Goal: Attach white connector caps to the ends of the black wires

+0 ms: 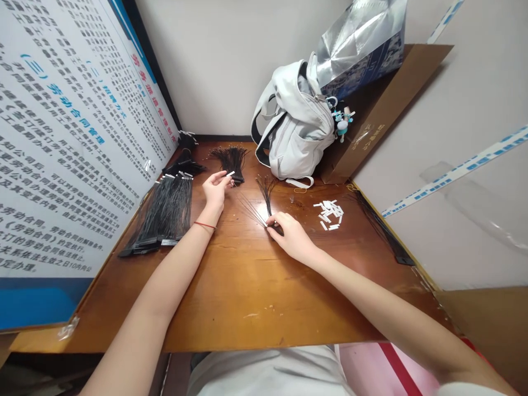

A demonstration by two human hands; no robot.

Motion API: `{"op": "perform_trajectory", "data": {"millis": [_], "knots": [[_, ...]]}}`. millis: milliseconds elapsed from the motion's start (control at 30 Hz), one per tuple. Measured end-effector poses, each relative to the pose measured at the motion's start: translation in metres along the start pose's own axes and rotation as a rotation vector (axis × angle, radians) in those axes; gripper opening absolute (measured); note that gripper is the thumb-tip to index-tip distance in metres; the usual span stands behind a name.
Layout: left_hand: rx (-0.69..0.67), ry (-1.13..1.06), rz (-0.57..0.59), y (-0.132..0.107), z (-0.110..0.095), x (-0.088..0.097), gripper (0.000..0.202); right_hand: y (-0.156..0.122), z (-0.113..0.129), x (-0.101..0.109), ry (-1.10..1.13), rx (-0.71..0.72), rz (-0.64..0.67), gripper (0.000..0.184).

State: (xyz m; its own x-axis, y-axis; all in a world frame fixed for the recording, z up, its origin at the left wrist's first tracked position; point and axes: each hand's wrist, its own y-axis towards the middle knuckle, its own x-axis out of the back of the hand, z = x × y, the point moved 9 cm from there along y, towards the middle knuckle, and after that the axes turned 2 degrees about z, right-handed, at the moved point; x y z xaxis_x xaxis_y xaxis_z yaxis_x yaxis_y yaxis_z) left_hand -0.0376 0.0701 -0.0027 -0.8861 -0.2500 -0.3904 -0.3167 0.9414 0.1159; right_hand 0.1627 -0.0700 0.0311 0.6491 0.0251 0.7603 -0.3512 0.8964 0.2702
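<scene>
My left hand (216, 190) is raised over the wooden table (247, 291) and pinches a small white tag (230, 174) between thumb and fingertip. My right hand (291, 234) rests on the table, fingers closed on the base of a fan of thin black strands (264, 199) that spread up and to the left. A loose pile of black strands (231, 158) lies just behind the left hand. Small white tags (330, 214) are scattered to the right of my right hand.
Bundled black strands with white tags (165, 214) lie in rows at the left, beside a leaning printed board (61, 137). A grey backpack (297, 129), silver bag (363, 38) and cardboard (371, 121) fill the back corner. More black strands (383, 231) lie along the right edge.
</scene>
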Motion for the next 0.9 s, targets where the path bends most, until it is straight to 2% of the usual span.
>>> {"op": "perform_trajectory", "data": {"millis": [67, 233, 433, 767, 900], "knots": [[-0.012, 0.009, -0.013, 0.001, 0.0, 0.001, 0.029, -0.007, -0.002, 0.002, 0.07, -0.009, -0.014, 0.007], [-0.024, -0.001, -0.01, 0.001, 0.001, 0.001, 0.027, -0.009, -0.019, 0.005, 0.244, -0.136, -0.056, 0.015], [-0.039, 0.026, 0.008, 0.001, 0.0, -0.001, 0.026, -0.008, -0.027, 0.004, 0.322, -0.21, -0.062, 0.017], [-0.013, 0.038, 0.006, 0.0, 0.002, 0.0, 0.023, -0.008, -0.026, 0.005, 0.296, -0.256, -0.101, 0.017], [-0.005, 0.031, 0.0, 0.0, 0.002, -0.001, 0.024, 0.0, -0.024, 0.007, 0.191, -0.25, -0.107, 0.015]]}}
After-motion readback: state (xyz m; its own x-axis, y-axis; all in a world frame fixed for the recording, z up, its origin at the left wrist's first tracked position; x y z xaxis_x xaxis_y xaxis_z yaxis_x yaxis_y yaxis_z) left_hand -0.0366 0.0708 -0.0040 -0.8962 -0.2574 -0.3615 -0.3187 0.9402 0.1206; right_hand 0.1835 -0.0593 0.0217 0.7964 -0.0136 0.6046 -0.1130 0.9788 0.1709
